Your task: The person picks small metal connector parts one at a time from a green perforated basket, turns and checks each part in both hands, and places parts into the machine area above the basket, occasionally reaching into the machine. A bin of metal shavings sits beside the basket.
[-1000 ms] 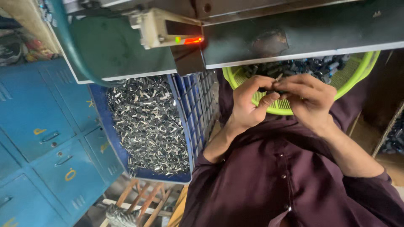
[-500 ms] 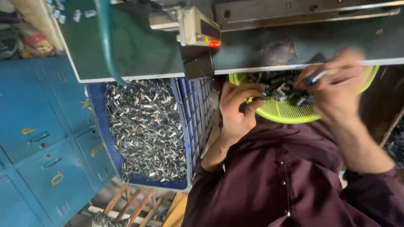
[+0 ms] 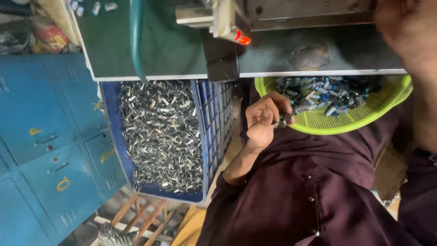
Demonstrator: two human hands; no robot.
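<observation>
Fingers of the left hand (image 3: pixel 261 120) are curled nearly closed, pinching a small metal part (image 3: pixel 281 122) between thumb and fingertips. The part's long axis runs roughly level, pointing toward the near rim of the yellow-green basket (image 3: pixel 346 127), which it just about touches. The heap of small blue and grey parts (image 3: pixel 327 93) lies in the basket just beyond the hand, under the front edge of the green machine table (image 3: pixel 182 50). The left hand is plainly the nearer to that heap. The right hand (image 3: pixel 405 27) is raised at the top right corner of the view, blurred, so its grip cannot be told. On the hand's other side, beyond the basket, stands a blue crate (image 3: pixel 214 132) full of metal pieces.
</observation>
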